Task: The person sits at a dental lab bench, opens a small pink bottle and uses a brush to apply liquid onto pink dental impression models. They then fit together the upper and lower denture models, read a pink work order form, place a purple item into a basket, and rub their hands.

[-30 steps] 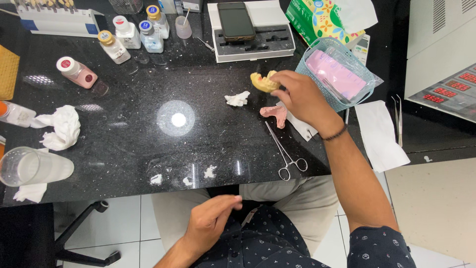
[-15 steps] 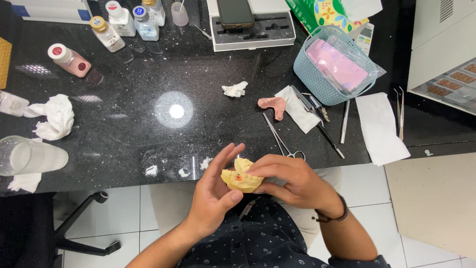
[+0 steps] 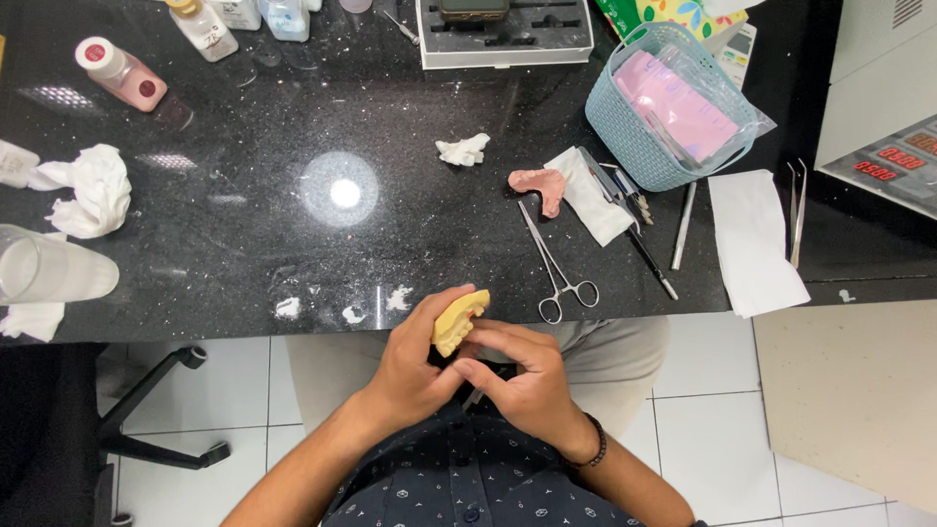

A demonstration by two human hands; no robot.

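Grip (image 3: 415, 366) above tiled floor (image 3: 722, 429) (black countertop (image 3: 244, 244))

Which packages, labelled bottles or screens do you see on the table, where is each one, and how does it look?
Pink bottle: far left, lying tilted, white cap with a round red label.
Colourful box: top edge behind the basket, green and yellow print.
Plastic bag: inside the blue basket, clear, with pink sheets.
Machine panel: far right, grey, with small red lit digits.
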